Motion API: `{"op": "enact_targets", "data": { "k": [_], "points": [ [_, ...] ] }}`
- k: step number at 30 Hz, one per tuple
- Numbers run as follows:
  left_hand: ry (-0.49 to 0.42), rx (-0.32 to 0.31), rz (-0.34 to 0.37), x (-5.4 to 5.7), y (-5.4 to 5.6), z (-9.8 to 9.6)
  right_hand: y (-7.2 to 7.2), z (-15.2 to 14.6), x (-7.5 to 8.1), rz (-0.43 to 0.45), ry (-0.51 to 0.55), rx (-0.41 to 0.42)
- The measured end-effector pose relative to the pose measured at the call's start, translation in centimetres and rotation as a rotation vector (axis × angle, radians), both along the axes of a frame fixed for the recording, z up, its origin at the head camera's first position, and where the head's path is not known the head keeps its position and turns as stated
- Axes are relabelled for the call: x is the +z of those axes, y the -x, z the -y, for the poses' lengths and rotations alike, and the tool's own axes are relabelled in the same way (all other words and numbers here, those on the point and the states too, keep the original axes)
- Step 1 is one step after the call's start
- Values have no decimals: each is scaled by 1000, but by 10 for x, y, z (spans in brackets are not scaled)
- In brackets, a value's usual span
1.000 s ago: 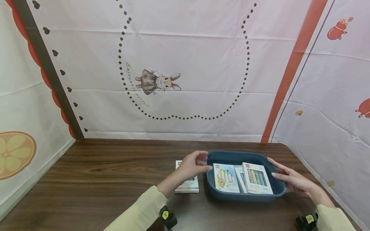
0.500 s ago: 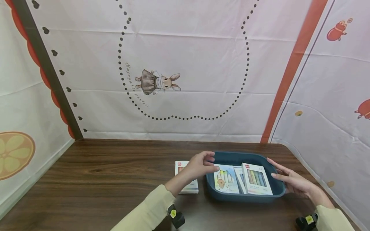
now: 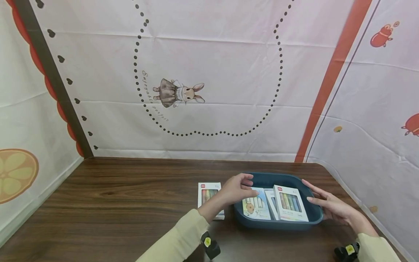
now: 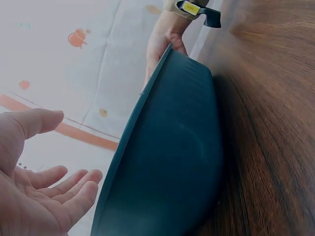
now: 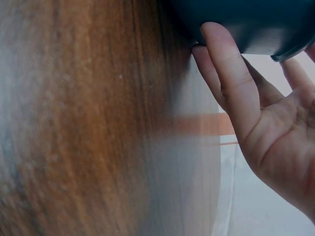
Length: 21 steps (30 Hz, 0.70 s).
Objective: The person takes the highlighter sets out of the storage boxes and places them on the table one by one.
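Observation:
A dark blue plastic basket (image 3: 278, 223) stands on the table at the right. Inside lie a pale box (image 3: 252, 209) with printed coloured sticks, a partly covered white box (image 3: 271, 200), and a white box (image 3: 289, 203) with coloured sticks in its window. My left hand (image 3: 237, 189) hovers over the basket's left end, fingers loosely bent and nothing held. At the right end, my right hand (image 3: 334, 205) holds the basket, thumb over the rim and fingers (image 5: 231, 73) against the outer wall. Left of the basket, another white box (image 3: 209, 191) is partly hidden by my left forearm.
The brown wood-grain table (image 3: 131, 203) extends to the left. A printed white cloth (image 3: 229, 72) hangs behind it, with further cloth at both sides. Each wrist carries a black camera mount (image 3: 211, 247).
My left hand has moved right, from beside the basket's left rim to over the pale box. The right hand and the basket have stayed in place.

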<state>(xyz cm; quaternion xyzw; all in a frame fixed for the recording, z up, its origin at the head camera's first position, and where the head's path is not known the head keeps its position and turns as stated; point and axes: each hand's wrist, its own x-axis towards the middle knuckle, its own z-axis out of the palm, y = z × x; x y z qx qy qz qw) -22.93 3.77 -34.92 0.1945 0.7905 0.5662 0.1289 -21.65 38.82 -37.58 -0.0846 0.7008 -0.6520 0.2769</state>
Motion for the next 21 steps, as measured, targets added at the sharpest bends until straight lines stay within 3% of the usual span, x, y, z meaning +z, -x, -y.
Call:
{"op": "enact_targets", "data": {
  "k": [14, 21],
  "points": [
    [-4, -44, 31, -6, -2, -20, -1, -1, 0, -1, 6, -1],
    [-2, -60, 29, -9, -2, -29, -1, 1, 0, -11, -47, -33]
  ]
}}
